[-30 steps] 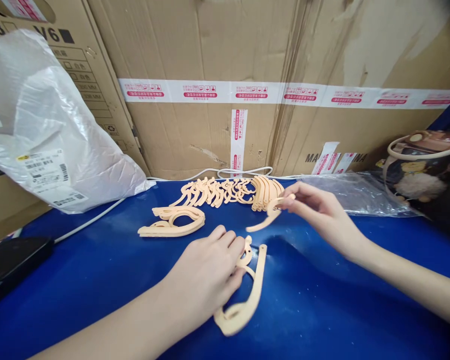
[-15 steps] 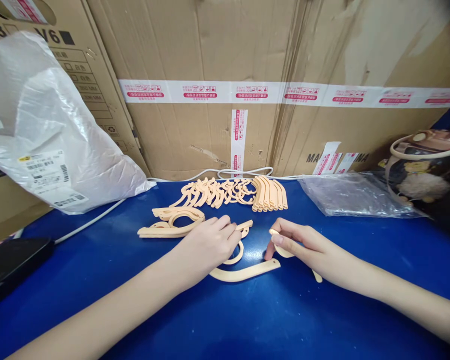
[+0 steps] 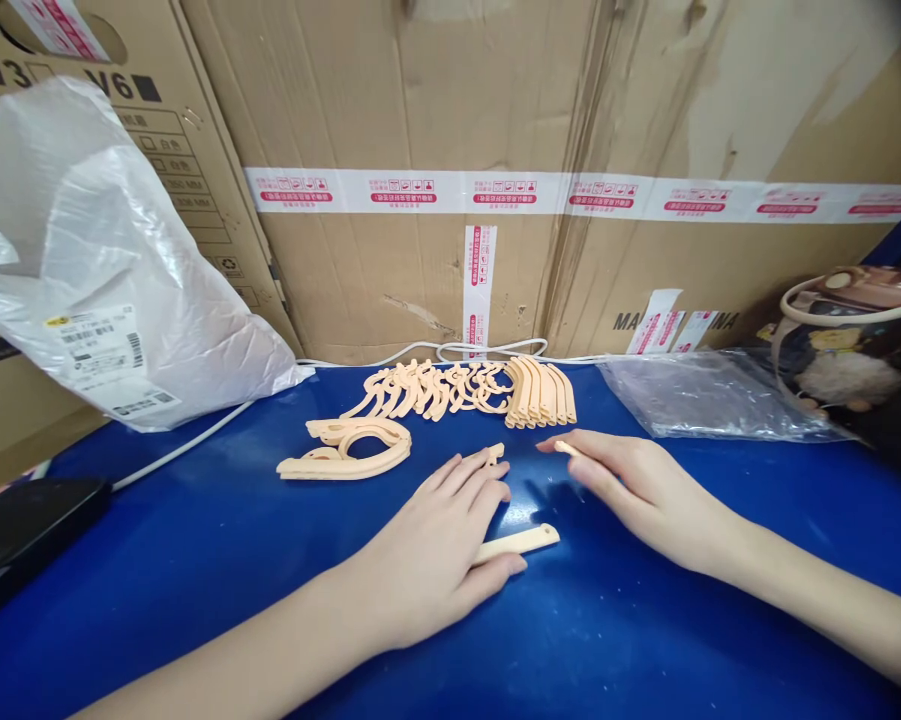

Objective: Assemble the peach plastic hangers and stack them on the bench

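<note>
My left hand (image 3: pixel 450 540) lies spread over beige plastic pieces, which look like folding-hanger parts. Between its thumb and forefinger a flat beige hanger arm (image 3: pixel 521 542) with a hole near its end sticks out to the right. The tip of another beige part (image 3: pixel 496 453) shows past the fingertips; the rest is covered. In my right hand (image 3: pixel 630 490), a beige hanger piece (image 3: pixel 566 448) is pinched between thumb and fingers, with only its end visible. To the left rest hanger pieces (image 3: pixel 379 465) put together, arms curved round a ring shape.
Behind the hands are rows of loose hook parts (image 3: pixel 420 388) and a stack of curved arms (image 3: pixel 540 390). A clear plastic bag (image 3: pixel 720 395) lies right of them. A white mailer (image 3: pixel 120 270), a phone (image 3: pixel 30 540), a cable and cardboard boxes (image 3: pixel 390 100) border the blue table (image 3: pixel 607 640).
My left hand has come nearer and opened out over the front hanger arm. My right hand has turned its piece, so less of it shows.
</note>
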